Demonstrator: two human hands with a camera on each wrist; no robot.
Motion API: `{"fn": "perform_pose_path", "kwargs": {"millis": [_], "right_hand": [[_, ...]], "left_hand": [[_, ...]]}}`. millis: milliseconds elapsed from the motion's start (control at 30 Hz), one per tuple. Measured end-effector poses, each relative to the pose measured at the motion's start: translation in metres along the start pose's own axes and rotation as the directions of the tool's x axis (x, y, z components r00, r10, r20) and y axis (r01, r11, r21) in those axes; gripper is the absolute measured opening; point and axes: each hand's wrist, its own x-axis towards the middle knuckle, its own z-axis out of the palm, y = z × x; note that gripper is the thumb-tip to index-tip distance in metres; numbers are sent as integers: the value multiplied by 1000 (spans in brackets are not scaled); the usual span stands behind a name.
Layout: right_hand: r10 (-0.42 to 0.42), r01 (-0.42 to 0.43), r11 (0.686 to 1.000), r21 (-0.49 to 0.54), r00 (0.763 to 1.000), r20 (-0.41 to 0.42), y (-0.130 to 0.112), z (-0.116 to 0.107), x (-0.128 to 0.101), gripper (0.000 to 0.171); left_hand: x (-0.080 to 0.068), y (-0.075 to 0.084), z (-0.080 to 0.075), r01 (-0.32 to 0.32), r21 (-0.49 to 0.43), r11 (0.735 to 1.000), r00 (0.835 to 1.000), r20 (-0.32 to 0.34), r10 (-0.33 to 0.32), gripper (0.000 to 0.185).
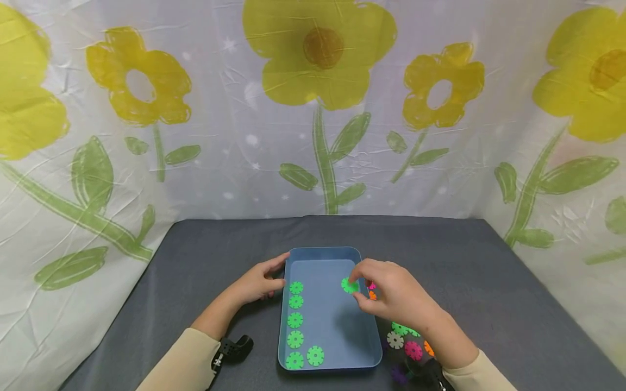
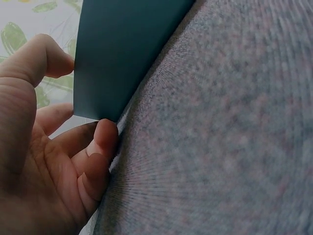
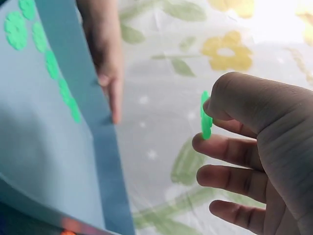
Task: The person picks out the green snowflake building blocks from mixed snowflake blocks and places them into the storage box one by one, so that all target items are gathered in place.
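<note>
A blue tray (image 1: pixel 332 253) lies on the grey table, with several green gear-shaped discs (image 1: pixel 295 319) in a column along its left side and one more (image 1: pixel 315 355) beside the nearest. My right hand (image 1: pixel 391 296) pinches a green disc (image 1: pixel 349 285) (image 3: pixel 205 115) between thumb and forefinger above the tray's right half. My left hand (image 1: pixel 256 282) touches the tray's left wall (image 2: pixel 122 54), thumb at the far corner and fingers (image 2: pixel 100 147) against the outside.
Loose discs in green (image 1: pixel 401 329), white (image 1: pixel 394 340), pink (image 1: pixel 413 350), orange and purple lie on the table right of the tray, partly hidden by my right wrist. A flowered cloth hangs behind the table. A black wrist mount (image 1: pixel 235 347) sits by my left forearm.
</note>
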Motion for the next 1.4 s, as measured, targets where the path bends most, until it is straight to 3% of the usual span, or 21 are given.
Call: {"fn": "perform_pose_path", "kwargs": {"millis": [400, 833, 1233, 1400], "right_hand": [[-126, 124, 988, -96, 992, -17, -16, 52, 3, 18], [-120, 132, 988, -84, 983, 136, -22, 90, -3, 12], [-134, 165, 981, -101, 956, 260, -22, 93, -5, 12], [-106, 125, 991, -56, 959, 262, -20, 83, -3, 12]], "left_hand": [[0, 1, 1, 6, 5, 1000, 1000, -14, -6, 77], [-1, 3, 2, -1, 9, 1000, 1000, -27, 2, 77], [0, 3, 1, 11, 11, 1000, 1000, -28, -11, 76], [0, 3, 2, 13, 13, 1000, 999, -29, -12, 76]]}}
